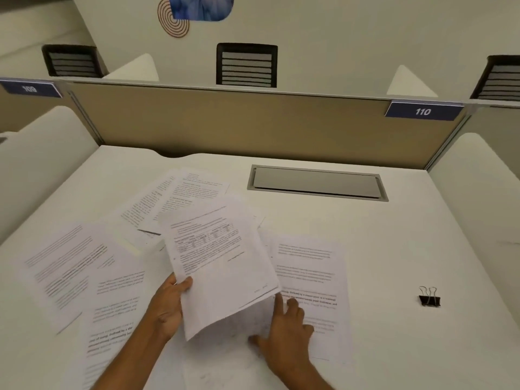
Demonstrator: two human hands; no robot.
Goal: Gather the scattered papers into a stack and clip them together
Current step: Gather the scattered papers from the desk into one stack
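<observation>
Several printed white sheets lie scattered over the white desk. My left hand grips the left edge of a small bundle of papers, lifted and tilted above the desk. My right hand rests with fingers spread on a flat sheet just under the bundle's lower right corner. More loose sheets lie to the left and at the back. A black binder clip stands on the desk at the right, apart from both hands.
A grey cable hatch is set into the desk behind the papers. A tan partition with a blue "110" label closes the back. White curved side panels flank the desk; black chair backs show beyond.
</observation>
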